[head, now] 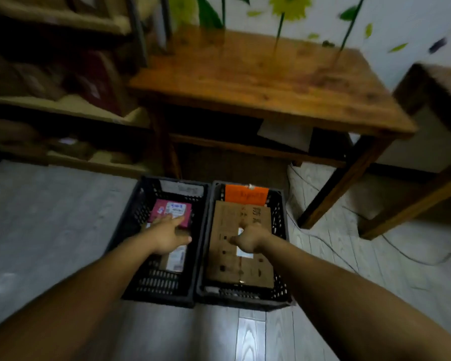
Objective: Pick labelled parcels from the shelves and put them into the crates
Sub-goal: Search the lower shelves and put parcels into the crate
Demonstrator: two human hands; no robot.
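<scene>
My bare forearms reach down; my left hand [167,234] lies flat, fingers spread on the pink labelled parcel [171,212] in the left black plastic crate [130,225]. My right hand [249,238] curls, maybe pinching the flat brown cardboard parcel [240,256] beneath it in the right black plastic crate [281,225]; I cannot tell. Lifting carelessly could drag either out.

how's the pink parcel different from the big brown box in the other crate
The pink parcel is small, leaving much of the left crate free; the brown box nearly fills the right crate. The pink one sits at the far end, overlapping another parcel. Both carry white labels and lie flat.
</scene>
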